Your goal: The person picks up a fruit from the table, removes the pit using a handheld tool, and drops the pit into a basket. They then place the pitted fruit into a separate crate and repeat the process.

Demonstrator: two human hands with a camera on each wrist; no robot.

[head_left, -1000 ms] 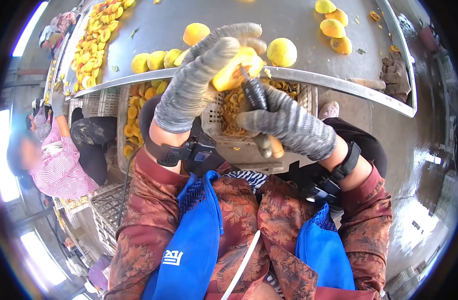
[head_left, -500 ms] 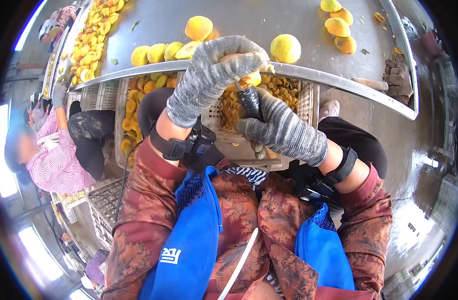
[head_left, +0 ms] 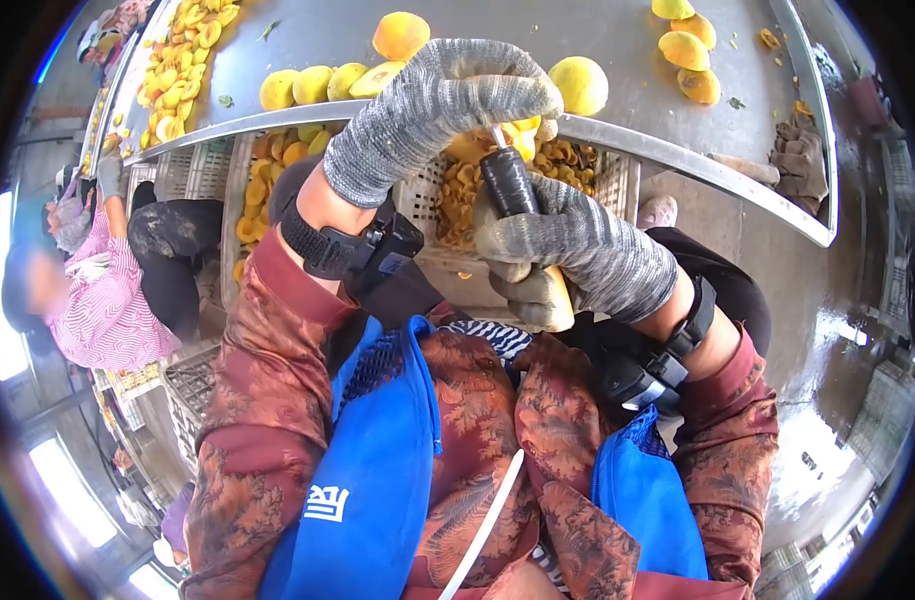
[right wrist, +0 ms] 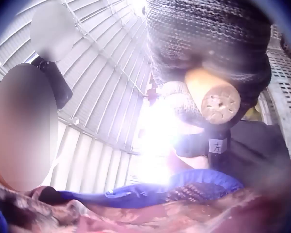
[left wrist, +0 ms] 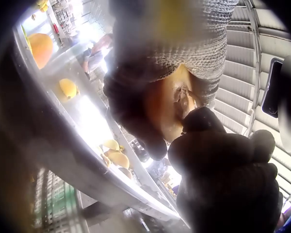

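My gloved left hand grips a yellow peach half near the metal table's front edge, its fingers curled over the far side. In the left wrist view the cut face shows a rough brown hollow at its centre. My gloved right hand holds a pitting tool with a black-taped handle. Its thin metal shaft points up at the peach, and the tip is hidden there. The round wooden butt sticks out below the right fist in the right wrist view.
A raised metal rim edges the table. Several peaches line it, and another sits right of my left hand. Cut pieces pile up at left. Crates of halves and scraps stand below. A person sits at left.
My left fingers, raised and straighter a second ago, have curled over the peach half, covering most of it from above. The left hand dipped, then rose slightly. The right hand still holds the tool at the peach.
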